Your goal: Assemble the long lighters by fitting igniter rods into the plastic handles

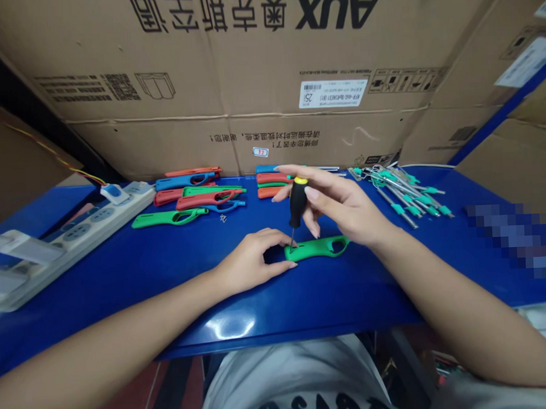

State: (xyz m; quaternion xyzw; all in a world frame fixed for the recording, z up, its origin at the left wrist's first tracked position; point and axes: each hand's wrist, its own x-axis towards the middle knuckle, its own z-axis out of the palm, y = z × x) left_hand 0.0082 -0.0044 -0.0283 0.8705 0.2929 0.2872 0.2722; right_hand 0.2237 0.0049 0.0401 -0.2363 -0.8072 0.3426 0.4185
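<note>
My right hand (340, 201) grips a black screwdriver (298, 206) with a yellow end cap, held nearly upright. Its tip rests at the left end of a green lighter casing (315, 248) that lies flat on the blue table. Thumb and fingers of my left hand (257, 259) pinch the left end of that casing from either side. At the casing's right end is an oval trigger opening with something blue showing inside. Whether a screw sits under the tip is too small to tell.
Several coloured lighter casings (204, 199) lie at the back left, near tiny screws (223, 218). More lighters (268, 180) sit behind my right hand. Metal rods with green pieces (410, 192) are piled at right. A power strip (88, 227) stands left; a cardboard wall (231, 67) closes the back.
</note>
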